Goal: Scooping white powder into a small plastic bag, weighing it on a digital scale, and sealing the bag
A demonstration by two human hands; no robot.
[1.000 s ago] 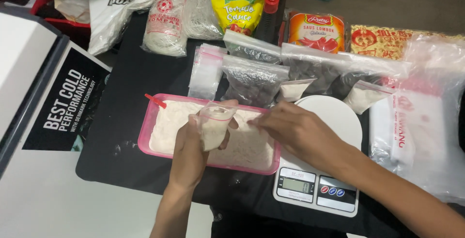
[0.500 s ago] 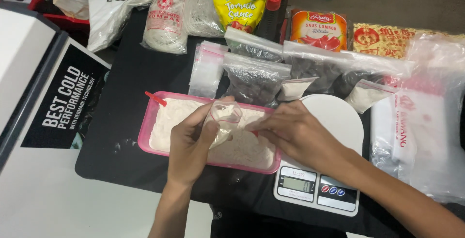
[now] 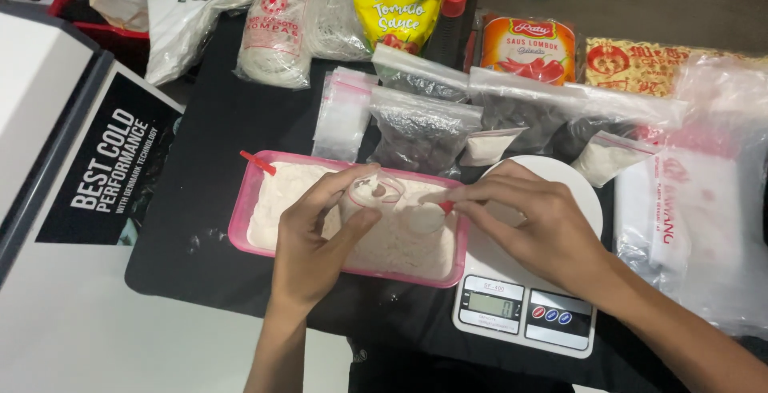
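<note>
Over the pink tray (image 3: 240, 225), both hands (image 3: 320, 233) have lowered the small bag (image 3: 376, 197).

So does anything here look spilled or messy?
A little. White powder is scattered on the black mat just left of the pink tray, outside the tray. Otherwise the left hand and right hand hold a small clear bag over the tray, and nothing looks damaged.

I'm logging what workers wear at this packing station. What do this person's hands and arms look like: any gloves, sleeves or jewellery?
Both are bare. The left hand and right hand wear no gloves, and no rings, watch or bracelets show. Both forearms are uncovered right to the picture's edge, so no sleeve is in view. The fingers are slim, with short nails.
</note>
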